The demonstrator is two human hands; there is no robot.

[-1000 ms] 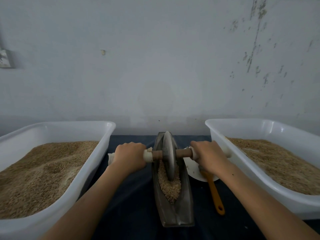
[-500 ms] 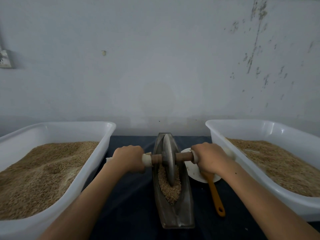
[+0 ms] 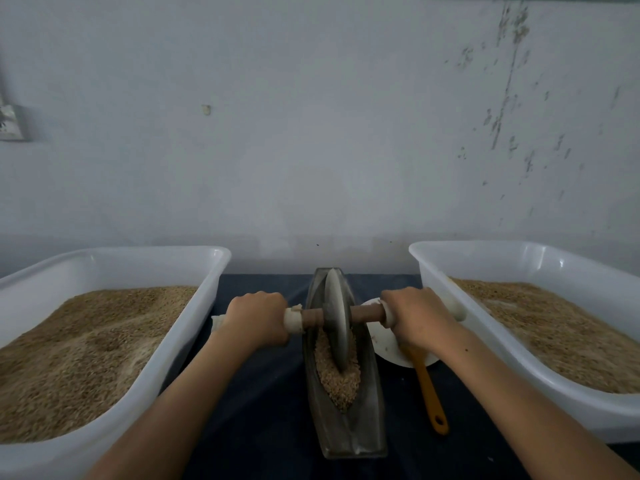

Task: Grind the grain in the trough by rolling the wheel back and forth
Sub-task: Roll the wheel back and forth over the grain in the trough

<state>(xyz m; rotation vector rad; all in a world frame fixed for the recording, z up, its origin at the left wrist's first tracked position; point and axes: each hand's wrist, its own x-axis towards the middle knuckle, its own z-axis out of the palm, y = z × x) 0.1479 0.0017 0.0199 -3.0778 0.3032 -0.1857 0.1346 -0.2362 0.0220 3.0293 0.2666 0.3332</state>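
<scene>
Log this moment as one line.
left hand: grips axle | right hand: grips axle | wheel: upright in trough | grain: under wheel

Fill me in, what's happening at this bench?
A person is grinding grain in a narrow trough. The left hand and right hand each hold one end of the axle running through the wheel, which stands upright in the grain. White tubs of grain sit on both sides; an orange-handled tool lies right of the trough.

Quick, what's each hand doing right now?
Left hand: gripping the wheel's left handle.
Right hand: gripping the right handle.
</scene>
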